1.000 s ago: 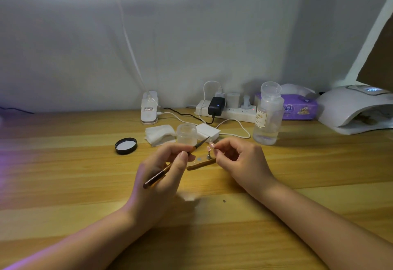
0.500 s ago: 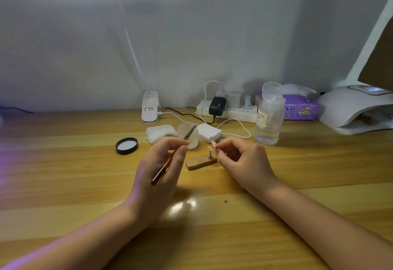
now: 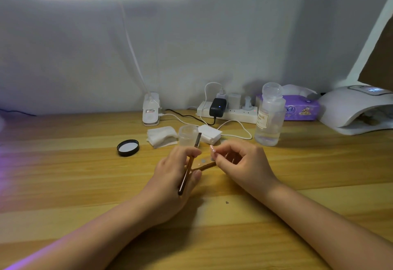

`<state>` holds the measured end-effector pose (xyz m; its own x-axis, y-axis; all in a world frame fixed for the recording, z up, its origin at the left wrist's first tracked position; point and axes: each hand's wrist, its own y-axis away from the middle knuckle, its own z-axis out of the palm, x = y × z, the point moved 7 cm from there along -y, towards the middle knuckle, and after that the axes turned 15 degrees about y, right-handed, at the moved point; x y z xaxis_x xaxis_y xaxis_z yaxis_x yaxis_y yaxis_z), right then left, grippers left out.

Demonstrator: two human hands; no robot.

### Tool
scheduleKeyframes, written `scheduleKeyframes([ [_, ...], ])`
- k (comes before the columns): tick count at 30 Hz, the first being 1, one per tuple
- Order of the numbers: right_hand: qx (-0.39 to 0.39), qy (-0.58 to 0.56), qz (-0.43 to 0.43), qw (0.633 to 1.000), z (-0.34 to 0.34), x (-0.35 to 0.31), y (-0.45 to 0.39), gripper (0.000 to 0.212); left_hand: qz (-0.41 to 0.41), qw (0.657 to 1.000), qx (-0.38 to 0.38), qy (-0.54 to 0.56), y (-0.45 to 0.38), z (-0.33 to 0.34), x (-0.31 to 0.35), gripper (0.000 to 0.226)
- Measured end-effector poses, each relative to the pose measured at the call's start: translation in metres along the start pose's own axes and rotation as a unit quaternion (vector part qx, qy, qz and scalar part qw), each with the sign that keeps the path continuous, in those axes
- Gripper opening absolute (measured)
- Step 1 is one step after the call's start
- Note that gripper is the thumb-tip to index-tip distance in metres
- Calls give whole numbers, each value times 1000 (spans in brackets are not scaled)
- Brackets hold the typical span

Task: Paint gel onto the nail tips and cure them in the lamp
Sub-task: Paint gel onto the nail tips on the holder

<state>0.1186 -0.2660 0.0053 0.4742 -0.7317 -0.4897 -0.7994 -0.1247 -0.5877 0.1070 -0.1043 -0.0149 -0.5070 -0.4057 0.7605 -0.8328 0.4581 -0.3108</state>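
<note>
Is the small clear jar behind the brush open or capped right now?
Open. The small clear jar has no lid on top, and a black lid lies by itself on the table to its left.

Counter (image 3: 63, 174): honey-yellow wood with lengthwise grain. Jar lid (image 3: 128, 147): black rim, pale inside. Tissue pack (image 3: 302, 110): purple, printed. Curing lamp (image 3: 348, 108): white. Brush (image 3: 187, 174): brown handle. Nail tip (image 3: 212, 148): pink. Bottle (image 3: 269, 118): clear, cream label.

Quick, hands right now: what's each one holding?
Left hand: grip closed on the brush.
Right hand: fingertips pinch the nail tip.
</note>
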Motion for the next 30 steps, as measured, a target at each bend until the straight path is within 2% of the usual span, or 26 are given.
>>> scheduleKeyframes([
  [11, -34, 31, 14, 999, 8, 5, 1, 6, 14, 999, -7, 36, 9, 4, 10, 36],
  [18, -107, 119, 39, 986, 17, 9, 2, 15, 7, 1000, -5, 12, 10, 4, 11, 36],
  [22, -89, 176, 22, 980, 12, 1, 3, 20, 36, 999, 2, -17, 14, 4, 21, 36],
  [24, -51, 192, 12, 980, 5, -3, 3, 24, 40, 999, 6, -17, 15, 4, 24, 35],
  [27, 18, 213, 64, 975, -14, 6, -2, 25, 7, 1000, -5, 21, 15, 8, 21, 37],
  [30, 2, 338, 119, 933, -22, 23, -9, 19, -29, 999, -33, 24, 15, 13, 19, 45],
])
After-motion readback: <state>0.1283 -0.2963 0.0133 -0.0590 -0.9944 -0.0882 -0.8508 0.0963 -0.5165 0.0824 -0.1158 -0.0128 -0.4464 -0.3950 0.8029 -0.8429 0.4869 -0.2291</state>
